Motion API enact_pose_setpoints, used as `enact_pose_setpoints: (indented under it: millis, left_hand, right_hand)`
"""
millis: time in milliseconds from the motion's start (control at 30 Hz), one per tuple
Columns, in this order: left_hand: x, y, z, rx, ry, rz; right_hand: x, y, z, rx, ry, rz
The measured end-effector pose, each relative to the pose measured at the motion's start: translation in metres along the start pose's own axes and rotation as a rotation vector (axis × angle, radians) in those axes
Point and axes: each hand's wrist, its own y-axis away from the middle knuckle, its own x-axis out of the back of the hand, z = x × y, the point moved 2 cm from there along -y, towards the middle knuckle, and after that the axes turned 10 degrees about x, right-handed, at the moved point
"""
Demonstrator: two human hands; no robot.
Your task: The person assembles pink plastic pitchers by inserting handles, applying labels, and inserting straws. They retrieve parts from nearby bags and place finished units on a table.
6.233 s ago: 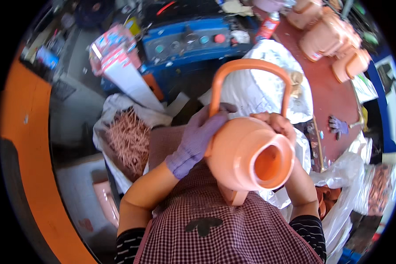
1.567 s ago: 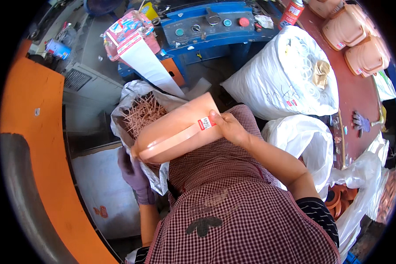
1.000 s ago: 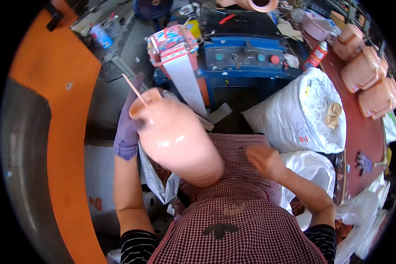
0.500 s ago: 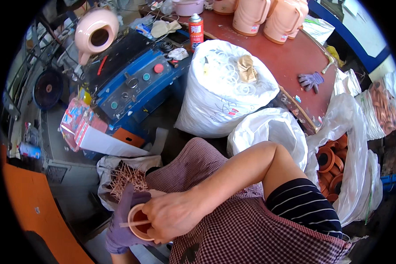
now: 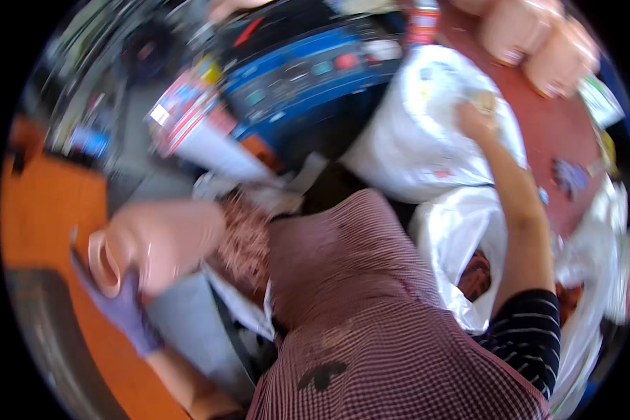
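My left hand (image 5: pixel 127 311), in a purple glove, grips a pale pink thermos jug (image 5: pixel 171 241) by its handle end. The jug lies tilted on its side in the air, next to a bag of thin pink sticks (image 5: pixel 246 238). My bare right hand (image 5: pixel 477 122) reaches over a tall white sack (image 5: pixel 399 133) at the upper right. It is nearest to a crumpled tan paper (image 5: pixel 486 103) on the sack's top. Blur smears its fingers, so what they touch is unclear.
A blue machine panel (image 5: pixel 287 80) with buttons stands beyond my lap. Pink jugs (image 5: pixel 560 59) and a purple glove (image 5: pixel 570 177) are on the red table (image 5: pixel 539 126). An open white bag (image 5: pixel 434 231) holding brownish-red parts sits by my right arm. Orange surface (image 5: pixel 56 203) lies left.
My right hand has left the round pink opening, where a pink stick showed, and reached up to the white sack. My left hand has moved outward, the jug now sideways. The view has shifted.
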Motion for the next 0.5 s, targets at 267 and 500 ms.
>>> enact_pose_setpoints:
  millis: [267, 500]
  left_hand:
    - [-0.014, 0.041, 0.042, -0.136, -0.024, 0.026]
    - [-0.145, 0.093, 0.072, -0.193, 0.497, -0.568]
  right_hand:
    - [0.091, 0.017, -0.006, -0.056, -0.156, 0.080]
    - [0.232, 0.072, -0.177, 0.397, -1.206, 0.234]
